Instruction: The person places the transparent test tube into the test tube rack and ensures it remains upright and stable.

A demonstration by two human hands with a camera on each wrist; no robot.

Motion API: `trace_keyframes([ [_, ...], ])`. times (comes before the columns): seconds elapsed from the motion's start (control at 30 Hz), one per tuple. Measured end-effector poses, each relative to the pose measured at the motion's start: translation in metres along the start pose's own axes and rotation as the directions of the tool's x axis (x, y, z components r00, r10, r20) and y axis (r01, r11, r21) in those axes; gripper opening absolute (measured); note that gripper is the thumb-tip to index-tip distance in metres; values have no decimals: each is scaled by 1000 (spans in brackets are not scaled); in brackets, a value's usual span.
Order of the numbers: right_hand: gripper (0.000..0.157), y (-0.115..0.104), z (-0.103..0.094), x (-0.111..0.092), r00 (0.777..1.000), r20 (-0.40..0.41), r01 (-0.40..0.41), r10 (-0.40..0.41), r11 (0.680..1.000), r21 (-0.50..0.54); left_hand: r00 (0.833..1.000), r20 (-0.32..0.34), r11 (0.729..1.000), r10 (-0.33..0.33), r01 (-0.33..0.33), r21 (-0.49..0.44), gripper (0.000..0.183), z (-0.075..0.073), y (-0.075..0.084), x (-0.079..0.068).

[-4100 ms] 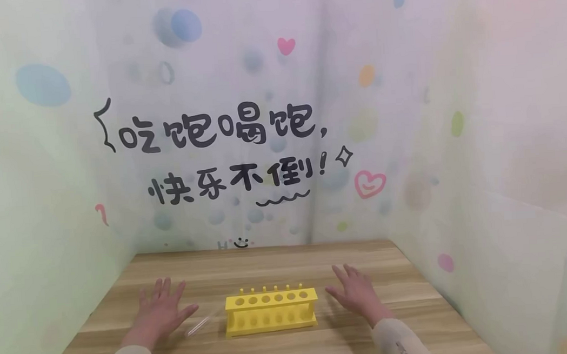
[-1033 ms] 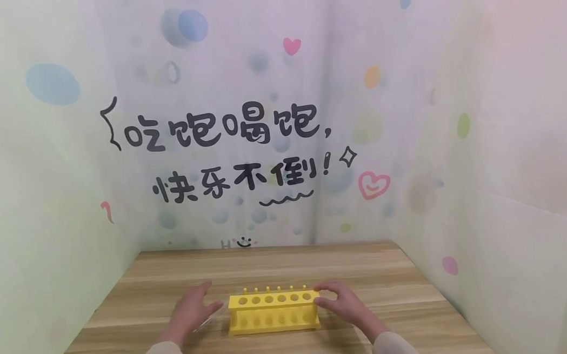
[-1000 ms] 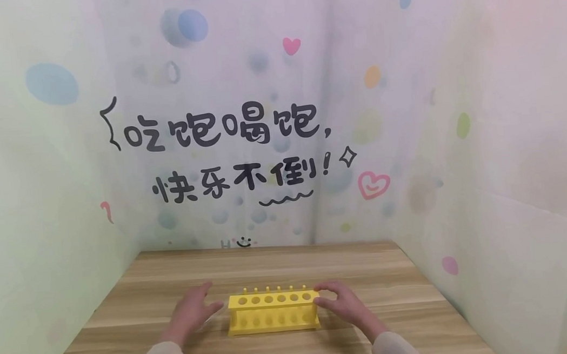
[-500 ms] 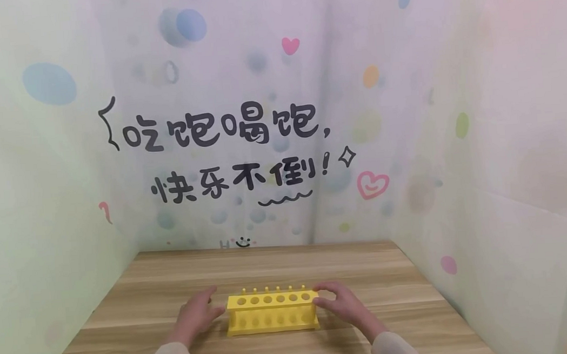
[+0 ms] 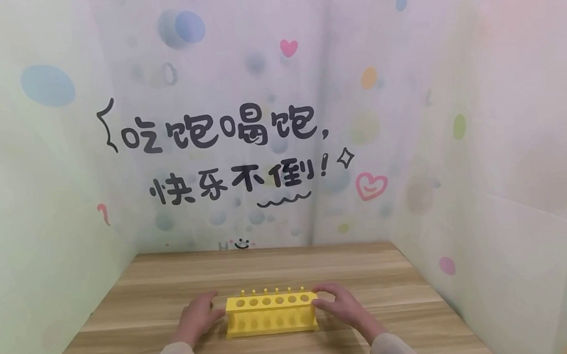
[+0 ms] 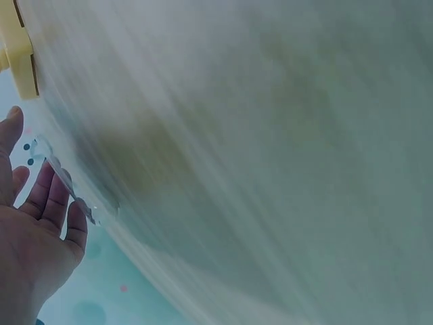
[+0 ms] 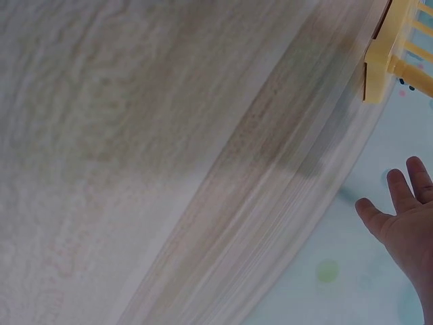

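Observation:
A yellow test tube rack (image 5: pixel 271 314), with a row of holes and a row of pegs behind, stands upright on the table. My right hand (image 5: pixel 342 303) is at its right end in the head view, thumb on the front of the top corner and index finger behind it. My left hand (image 5: pixel 197 317) is at the left end, thumb tip right at the top plate's edge, fingers loosely bent and short of the rack. In the left wrist view a clear tube (image 6: pixel 66 181) lies by the left fingertips; in the head view the hand hides it.
The wood-grain table (image 5: pixel 269 264) ends at a patterned curtain (image 5: pixel 238 66) with dark lettering. More curtain (image 5: pixel 495 131) closes in the right side and the left side.
Both hands have come inward from lying flat on either side, the right reaching the rack first. Over the last second the left thumb has closed in on the rack's left end.

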State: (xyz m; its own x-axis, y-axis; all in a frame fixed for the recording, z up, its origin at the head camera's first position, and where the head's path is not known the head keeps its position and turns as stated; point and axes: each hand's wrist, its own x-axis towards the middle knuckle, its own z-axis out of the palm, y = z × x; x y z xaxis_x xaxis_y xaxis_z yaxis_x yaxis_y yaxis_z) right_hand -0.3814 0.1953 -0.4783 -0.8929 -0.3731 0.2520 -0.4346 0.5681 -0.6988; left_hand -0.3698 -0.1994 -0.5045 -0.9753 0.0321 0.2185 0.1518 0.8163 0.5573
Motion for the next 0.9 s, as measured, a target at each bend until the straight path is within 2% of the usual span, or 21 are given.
trace_keyframes([
  [0.6, 40, -1, 0, 1, 1000, -3, 9, -9, 1000, 4, 1000, -8, 1000, -1, 1, 26, 49, 7, 0, 3],
  [0.9, 43, -3, 1, -1, 1000, -14, -10, 10, 1000, -5, 1000, 13, 999, -7, 6, 51, 33, 9, 0, 4],
])
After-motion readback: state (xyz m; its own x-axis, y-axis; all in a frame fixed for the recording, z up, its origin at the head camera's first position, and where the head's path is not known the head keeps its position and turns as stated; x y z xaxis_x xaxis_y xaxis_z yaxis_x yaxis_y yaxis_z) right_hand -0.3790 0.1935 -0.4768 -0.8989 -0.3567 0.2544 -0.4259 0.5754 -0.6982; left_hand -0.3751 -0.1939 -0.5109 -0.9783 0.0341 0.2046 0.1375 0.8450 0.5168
